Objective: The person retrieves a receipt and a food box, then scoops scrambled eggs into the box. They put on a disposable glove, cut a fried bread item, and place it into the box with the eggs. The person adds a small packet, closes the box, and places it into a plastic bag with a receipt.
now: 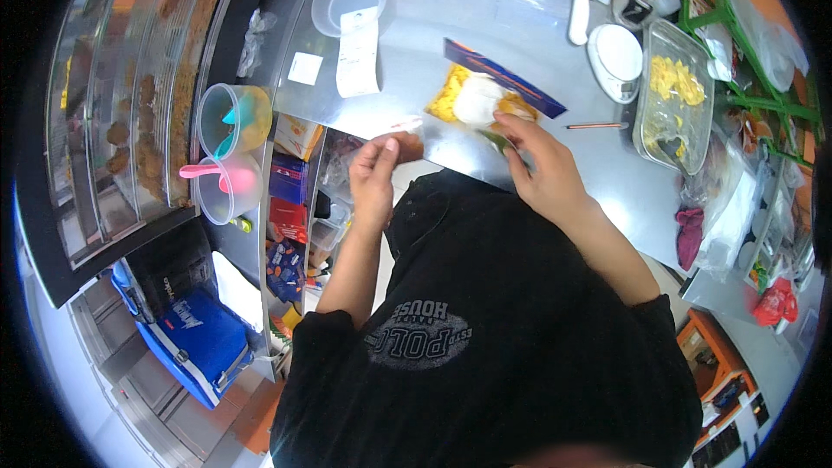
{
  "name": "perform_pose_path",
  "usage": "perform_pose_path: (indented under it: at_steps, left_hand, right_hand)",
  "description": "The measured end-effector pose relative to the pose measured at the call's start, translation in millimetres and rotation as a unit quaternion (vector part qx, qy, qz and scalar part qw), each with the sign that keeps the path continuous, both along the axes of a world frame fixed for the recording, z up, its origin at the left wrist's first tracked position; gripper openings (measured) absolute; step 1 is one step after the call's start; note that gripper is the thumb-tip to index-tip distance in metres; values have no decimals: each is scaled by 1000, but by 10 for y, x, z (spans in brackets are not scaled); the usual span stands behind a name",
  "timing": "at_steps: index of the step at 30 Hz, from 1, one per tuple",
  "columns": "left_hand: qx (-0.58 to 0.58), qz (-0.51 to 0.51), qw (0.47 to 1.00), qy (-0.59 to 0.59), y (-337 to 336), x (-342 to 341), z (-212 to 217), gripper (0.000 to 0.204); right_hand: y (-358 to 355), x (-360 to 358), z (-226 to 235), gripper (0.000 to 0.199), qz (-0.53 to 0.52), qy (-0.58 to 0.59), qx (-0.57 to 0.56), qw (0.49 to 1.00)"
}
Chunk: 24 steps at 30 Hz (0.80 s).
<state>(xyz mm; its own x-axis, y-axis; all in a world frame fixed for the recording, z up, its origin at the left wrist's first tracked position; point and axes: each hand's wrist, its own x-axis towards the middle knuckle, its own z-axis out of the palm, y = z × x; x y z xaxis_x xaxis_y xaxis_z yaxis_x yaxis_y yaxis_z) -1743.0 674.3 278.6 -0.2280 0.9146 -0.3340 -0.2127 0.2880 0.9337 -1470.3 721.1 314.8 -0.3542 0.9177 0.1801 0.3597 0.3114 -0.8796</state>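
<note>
A food box (508, 78) with a dark blue, orange-edged lid flap standing up rests near the front edge of the metal counter. Inside are yellow rice (447, 97), a smooth white piece (478, 100) and a brown piece partly under my fingers. My right hand (548, 172) is at its near right corner, fingers over the food and thumb lower, apparently gripping the edge. A green piece (497, 140) shows beside the thumb. My left hand (374, 178), left of the box, pinches a small clear sachet (406, 146) with brownish contents.
A paper slip (357, 52) lies over a round clear lid (326, 5). Rightward are a pen (596, 126), white scale (615, 61), white-handled knife (580, 17) and a tray (652, 143) of yellow pieces. Plastic tubs (208, 199) with spoons stand left, beside a glass display case (130, 113).
</note>
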Motion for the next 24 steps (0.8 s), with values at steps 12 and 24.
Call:
perform_pose_path:
  at_steps: [12, 24]
  left_hand:
    - [75, -131, 987, -53, 537, -592, -115, 28]
    - [223, -274, 934, 51, 1126, -160, -134, 23]
  right_hand:
    - [184, -762, -504, 32, -39, -101, -167, 980]
    - [15, -855, -247, 42, -53, -243, -90, 964]
